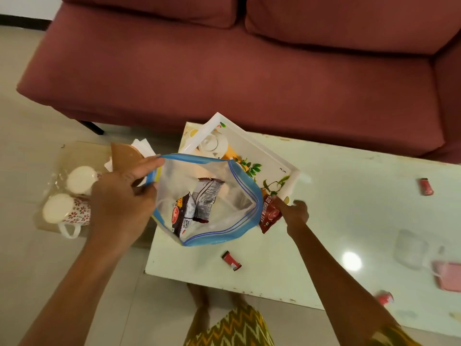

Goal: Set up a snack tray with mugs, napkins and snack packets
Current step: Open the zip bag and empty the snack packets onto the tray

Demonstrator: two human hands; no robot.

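My left hand pinches the blue rim of a clear zip bag, holding its mouth wide over the table's left end. Inside lie two dark snack packets. My right hand grips a red snack packet just outside the bag's right edge, next to the white floral tray. The tray lies tilted on the table corner, partly hidden behind the bag. Two white floral mugs lie on their sides on a low stand to the left, with white napkins behind them.
The white table carries small red packets at its front and far right, plus a pink object at the right edge. A maroon sofa runs behind. A brown board stands by the napkins.
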